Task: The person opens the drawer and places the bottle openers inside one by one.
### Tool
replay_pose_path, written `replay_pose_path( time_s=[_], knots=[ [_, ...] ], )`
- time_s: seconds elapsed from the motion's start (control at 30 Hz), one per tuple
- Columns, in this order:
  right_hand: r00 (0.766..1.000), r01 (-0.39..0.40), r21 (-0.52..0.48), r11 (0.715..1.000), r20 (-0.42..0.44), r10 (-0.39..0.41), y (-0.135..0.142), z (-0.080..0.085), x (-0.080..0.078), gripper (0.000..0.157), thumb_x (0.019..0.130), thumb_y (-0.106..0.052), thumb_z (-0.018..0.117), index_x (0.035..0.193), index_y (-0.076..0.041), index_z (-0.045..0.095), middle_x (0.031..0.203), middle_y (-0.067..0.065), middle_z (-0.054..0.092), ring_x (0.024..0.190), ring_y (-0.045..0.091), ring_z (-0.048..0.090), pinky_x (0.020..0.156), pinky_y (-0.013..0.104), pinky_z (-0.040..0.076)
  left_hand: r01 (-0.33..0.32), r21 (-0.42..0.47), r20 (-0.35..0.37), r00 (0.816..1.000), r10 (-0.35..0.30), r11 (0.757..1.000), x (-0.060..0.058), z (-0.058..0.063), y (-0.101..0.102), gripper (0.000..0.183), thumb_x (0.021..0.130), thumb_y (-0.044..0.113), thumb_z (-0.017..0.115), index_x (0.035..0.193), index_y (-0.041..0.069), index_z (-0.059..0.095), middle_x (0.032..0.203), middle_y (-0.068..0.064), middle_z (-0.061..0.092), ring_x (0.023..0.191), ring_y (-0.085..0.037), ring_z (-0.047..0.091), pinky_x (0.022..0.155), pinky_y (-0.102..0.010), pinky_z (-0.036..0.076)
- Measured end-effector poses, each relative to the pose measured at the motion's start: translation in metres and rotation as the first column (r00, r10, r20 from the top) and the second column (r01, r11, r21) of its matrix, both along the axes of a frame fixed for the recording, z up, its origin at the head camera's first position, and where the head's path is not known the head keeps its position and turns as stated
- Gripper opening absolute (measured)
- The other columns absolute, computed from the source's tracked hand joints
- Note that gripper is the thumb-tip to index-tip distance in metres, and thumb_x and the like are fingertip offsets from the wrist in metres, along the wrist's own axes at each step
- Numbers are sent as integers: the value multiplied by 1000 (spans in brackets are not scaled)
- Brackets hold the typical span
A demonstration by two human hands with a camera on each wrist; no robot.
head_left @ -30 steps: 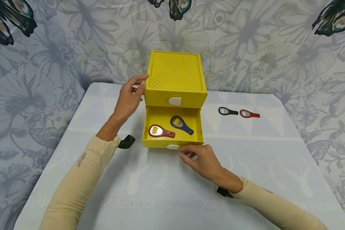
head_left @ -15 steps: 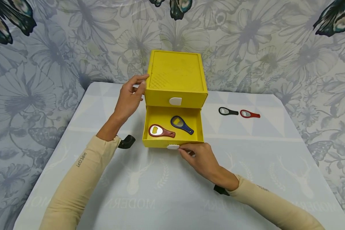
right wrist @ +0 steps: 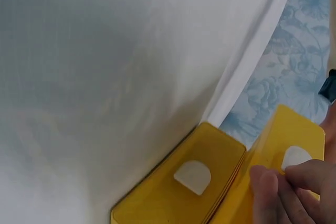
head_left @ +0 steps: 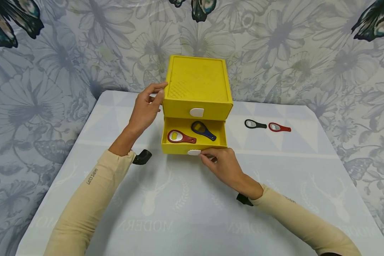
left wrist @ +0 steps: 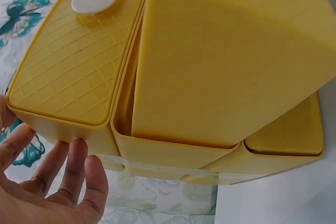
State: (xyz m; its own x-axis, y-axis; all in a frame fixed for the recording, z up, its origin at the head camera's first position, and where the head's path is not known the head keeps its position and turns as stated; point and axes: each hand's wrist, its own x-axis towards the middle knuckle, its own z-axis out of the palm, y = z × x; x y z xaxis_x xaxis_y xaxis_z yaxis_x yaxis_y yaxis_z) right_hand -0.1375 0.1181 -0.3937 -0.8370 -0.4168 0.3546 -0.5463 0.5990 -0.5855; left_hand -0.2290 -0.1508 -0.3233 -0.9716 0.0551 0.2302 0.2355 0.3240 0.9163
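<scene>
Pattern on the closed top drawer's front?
Top drawer's front: crisscross diamond lattice; shows best in the left wrist view.

Lower drawer (head_left: 177,149): back hidden from here under the upper drawer (head_left: 214,111). Right sleeve print (head_left: 290,199): too small. Right hand (right wrist: 294,199) covers part of the white handle (right wrist: 295,155), cropped lower right; left hand (left wrist: 58,198) cropped lower left in its wrist view.

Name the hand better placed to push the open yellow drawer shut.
Probably the right: the right hand has its fingertips at the white rounded handle of the pulled-out yellow plastic drawer. The left hand touches the side of the boxy yellow plastic cabinet, away from that handle, and seems better for steadying.
</scene>
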Motion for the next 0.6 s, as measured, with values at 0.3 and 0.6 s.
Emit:
replay_pose_path(
  time_s=[0.3, 0.6],
  knots=[
    [1000, 9, 0, 1000, -21, -9, -3, 4, -22, 9, 92, -12, 72, 93, -5, 78, 85, 3, 77, 69, 10, 70, 64, 24, 59, -4, 19, 22, 1000, 4, 1000, -1, 1, 0, 38, 107, 32, 47, 144, 24, 55, 136, -8, 55, 95, -18, 55, 79, -32, 49],
    [999, 31, -25, 999, -25, -31, -6, 2, -42, 11, 94, -11, 70, 94, -2, 77, 87, 8, 77, 78, 16, 75, 70, 33, 61, -13, 14, 41, 999, 13, 1000, 0, 5, 2, 37, 107, 30, 48, 143, 24, 56, 133, -9, 55, 93, -20, 55, 79, -33, 50]
  ],
)
